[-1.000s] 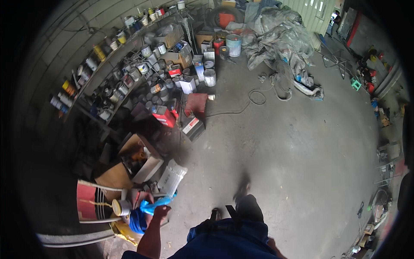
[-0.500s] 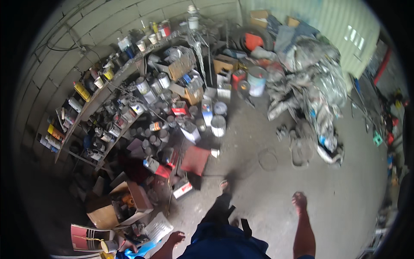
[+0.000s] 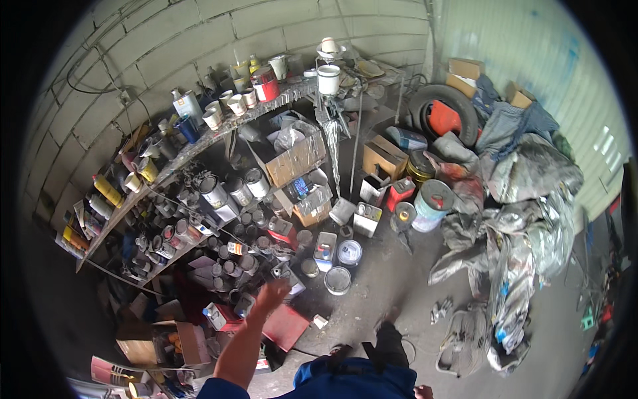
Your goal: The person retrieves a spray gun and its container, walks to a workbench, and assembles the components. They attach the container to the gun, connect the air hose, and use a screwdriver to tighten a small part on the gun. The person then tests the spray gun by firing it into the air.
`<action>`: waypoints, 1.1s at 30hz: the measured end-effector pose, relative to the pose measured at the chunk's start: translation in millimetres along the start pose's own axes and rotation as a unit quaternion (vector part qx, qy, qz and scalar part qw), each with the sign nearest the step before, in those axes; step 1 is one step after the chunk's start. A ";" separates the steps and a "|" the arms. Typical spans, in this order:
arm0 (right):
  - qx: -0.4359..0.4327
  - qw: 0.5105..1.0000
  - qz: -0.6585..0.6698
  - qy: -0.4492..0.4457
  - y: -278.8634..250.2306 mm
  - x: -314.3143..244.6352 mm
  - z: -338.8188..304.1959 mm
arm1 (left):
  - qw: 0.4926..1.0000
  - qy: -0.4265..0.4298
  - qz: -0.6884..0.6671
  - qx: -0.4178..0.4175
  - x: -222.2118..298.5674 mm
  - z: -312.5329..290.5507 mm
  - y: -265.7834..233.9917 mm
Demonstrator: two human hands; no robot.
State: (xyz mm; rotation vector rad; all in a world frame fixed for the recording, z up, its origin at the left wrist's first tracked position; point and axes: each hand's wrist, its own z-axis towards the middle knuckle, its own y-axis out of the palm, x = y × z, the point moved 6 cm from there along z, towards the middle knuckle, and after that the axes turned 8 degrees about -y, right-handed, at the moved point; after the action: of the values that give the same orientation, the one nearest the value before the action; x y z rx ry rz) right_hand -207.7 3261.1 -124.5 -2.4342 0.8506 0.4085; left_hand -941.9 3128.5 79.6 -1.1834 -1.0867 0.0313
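My left hand (image 3: 271,294) reaches forward over the floor at the lower middle, with the fingers loosely apart and blurred; nothing shows in it. In the picture it lies beside a metal can (image 3: 287,278) and above a red flat panel (image 3: 286,327); I cannot tell whether it touches either. My right hand (image 3: 423,392) only just shows at the lower edge, its fingers mostly cut off. Ahead stand an open grey paint bucket (image 3: 337,280), a white-lidded tub (image 3: 349,252) and a rectangular metal can (image 3: 325,251).
A long shelf (image 3: 219,125) along the block wall bears paper cups, bottles and cans, with more cans crowded below. A cardboard box (image 3: 193,342) is at lower left. At right lie crumpled plastic sheeting (image 3: 512,246) and a tyre (image 3: 420,110). A large drum (image 3: 433,205) stands near them.
The view has moved nearer to the shelf and cans. My left hand has risen from the lower edge and stretched forward, while my right hand has dropped back toward the lower edge.
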 end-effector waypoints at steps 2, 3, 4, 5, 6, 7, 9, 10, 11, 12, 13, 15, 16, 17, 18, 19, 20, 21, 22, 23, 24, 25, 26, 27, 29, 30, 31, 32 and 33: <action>0.006 0.987 -0.149 -0.056 -45.8 -47.7 61.7 | 0.984 0.001 -0.176 0.013 70.8 85.4 -28.6; 0.012 0.977 -0.197 -0.081 -73.6 -79.3 97.1 | 0.956 0.002 -0.293 0.001 102.5 121.2 -40.9; 0.019 0.967 -0.234 -0.098 -105.1 -112.2 130.4 | 0.952 -0.006 -0.307 0.000 128.7 153.7 -57.8; 0.031 0.957 -0.268 -0.110 -136.0 -148.2 167.1 | 0.939 0.013 -0.343 -0.011 152.4 180.6 -71.0; 0.045 0.948 -0.291 -0.124 -162.8 -190.2 200.1 | 0.977 -0.002 -0.207 0.057 172.0 214.3 -88.6; 0.072 0.934 -0.321 -0.137 -189.2 -235.7 229.9 | 0.972 0.099 -0.208 0.052 197.7 241.6 -107.0; 0.137 0.864 -0.382 -0.298 -216.8 -371.9 285.4 | 0.990 0.073 -0.064 0.103 219.3 300.1 -136.1; 0.252 0.598 -0.486 -0.585 -208.4 -458.5 275.7 | 0.992 0.030 -0.041 0.119 220.4 331.0 -149.6; 0.153 0.656 -0.545 -0.498 -209.8 -521.9 313.9 | 0.987 0.004 -0.025 0.158 223.3 361.4 -166.0; 0.151 0.754 -0.359 -0.529 -219.0 -592.0 321.1 | 0.986 0.000 0.023 0.165 230.5 394.7 -181.8; 0.130 0.780 -0.339 -0.509 -218.7 -649.7 328.3 | 0.979 0.056 0.056 0.190 240.2 422.4 -192.8; 0.046 0.879 -0.119 -0.459 -187.8 -744.7 326.1 | 0.975 0.016 0.100 0.198 244.0 486.4 -210.4; 0.136 0.704 -0.336 -0.610 -153.7 -810.0 299.3 | 0.971 0.021 0.118 0.205 248.1 516.5 -216.8; 0.087 0.711 -0.273 -0.642 -132.9 -845.6 278.9 | 0.969 0.005 0.135 0.207 250.2 542.0 -224.7; -0.007 0.764 -0.148 -0.628 -106.2 -878.9 267.8 | 0.967 -0.002 0.141 0.212 251.9 567.7 -230.1; -0.074 0.831 -0.029 -0.550 -74.7 -905.6 259.6 | 0.959 0.021 0.174 0.222 259.4 593.4 -238.2; -0.077 0.795 -0.107 -0.592 -58.0 -935.5 237.4 | 0.951 0.022 0.205 0.231 262.8 616.6 -240.9; -0.098 0.761 -0.106 -0.632 -31.4 -969.4 218.5 | 0.942 0.021 0.233 0.241 265.2 639.0 -242.8; -0.098 0.741 -0.093 -0.658 -10.4 -1002.6 203.6 | 0.936 0.035 0.260 0.233 267.6 659.4 -242.9; -0.112 0.726 -0.158 -0.659 15.6 -1038.8 196.6 | 0.932 0.046 0.282 0.223 269.0 679.1 -245.2; -0.120 0.706 -0.164 -0.679 38.0 -1072.4 188.0 | 0.927 0.059 0.305 0.212 269.9 697.6 -248.4; -0.102 0.641 -0.147 -0.747 56.8 -1106.2 174.6 | 0.933 0.031 0.302 0.195 265.5 714.6 -251.1; -0.113 0.591 -0.129 -0.788 75.2 -1138.2 164.5 | 0.939 0.006 0.296 0.176 264.9 731.9 -255.4; -0.115 0.557 -0.096 -0.817 96.6 -1169.5 156.9 | 0.941 -0.027 0.297 0.159 266.4 750.3 -259.5; -0.115 0.532 -0.072 -0.836 129.0 -1207.3 153.3 | 0.974 0.163 -0.101 0.125 296.8 767.1 -254.8; -0.129 0.539 -0.073 -0.829 142.3 -1220.5 155.1 | 0.910 0.159 -0.384 -0.006 304.1 777.1 -246.1; -0.143 0.546 -0.065 -0.823 154.4 -1229.2 158.3 | 0.829 0.143 -0.534 -0.087 312.7 784.8 -238.0; -0.156 0.552 -0.067 -0.816 164.4 -1235.1 159.7 | 0.834 0.101 -0.539 -0.068 316.2 787.8 -233.4; -0.169 0.565 -0.050 -0.806 171.4 -1238.8 163.1 | 0.837 0.060 -0.542 -0.047 317.4 789.2 -229.9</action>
State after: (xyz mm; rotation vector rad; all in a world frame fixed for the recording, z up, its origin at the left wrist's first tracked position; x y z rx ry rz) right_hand -1273.1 3842.3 218.7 -1.2118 -0.2829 2.3078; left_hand -1434.3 3767.9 433.5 -0.4949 -1.5208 -0.9747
